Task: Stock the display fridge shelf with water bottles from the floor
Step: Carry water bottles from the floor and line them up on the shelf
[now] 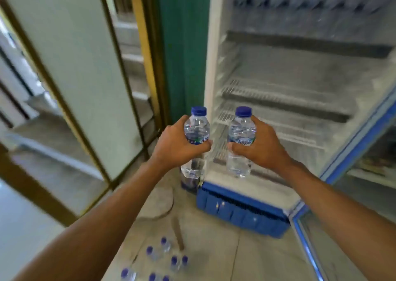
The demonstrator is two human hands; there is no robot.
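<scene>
Left hand (174, 146) wrapped round one clear plastic water bottle (196, 143), right hand (260, 146) round a second bottle (241, 142); both upright, blue-capped, before the open display fridge (214, 45) and its white wire shelves (278, 96). More floor bottles (165, 257) below.

A: What print do I read here?

B: I read one brand only. The label band of the right bottle (241, 140), gripped in my right hand (260, 145), shows white letters that look like "Aqua", blurred.

A: And the other?

B: The left bottle (196, 130), gripped in my left hand (175, 146), carries the same kind of band; only the letters "AQU" show past my fingers. I can read nothing on the floor bottles (165, 259) or the fridge (278, 87).
</scene>
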